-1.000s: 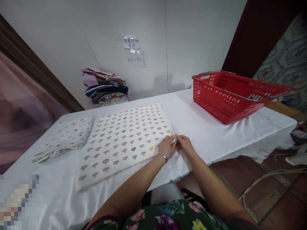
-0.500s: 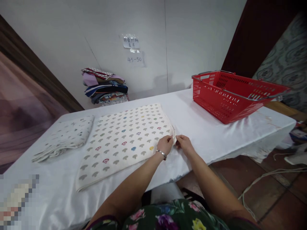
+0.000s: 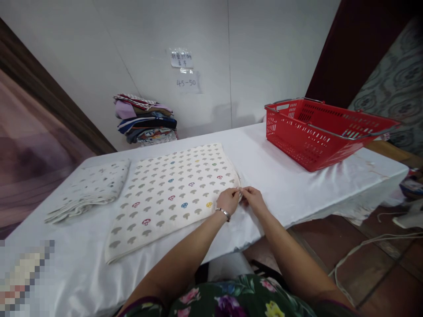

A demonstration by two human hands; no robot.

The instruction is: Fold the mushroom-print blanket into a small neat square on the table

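Note:
A cream cloth (image 3: pixel 178 189) printed with grey and a few coloured mushrooms lies folded flat across the middle of the table. At its near right corner, my left hand (image 3: pixel 228 200) pinches the cloth's edge, a silver bracelet on the wrist. Right beside it, my right hand (image 3: pixel 253 199) has its fingers closed on the same corner. Both sets of fingertips almost meet there, and the bit of edge between them is mostly hidden. Left of the mushroom cloth rests a second folded white cloth (image 3: pixel 95 185) with small dark prints.
A red plastic basket (image 3: pixel 297 145) with metal handles stands at the table's right back. Several folded textiles are stacked (image 3: pixel 145 119) by the wall at the back left. The white-covered table (image 3: pixel 280 189) ends close to my body. A cable (image 3: pixel 363 242) runs over the floor at right.
My right hand has shifted slightly left, and the fingertips of both hands are closer together at the cloth's corner. The raised bit of edge there sits lower. The cloth otherwise lies the same.

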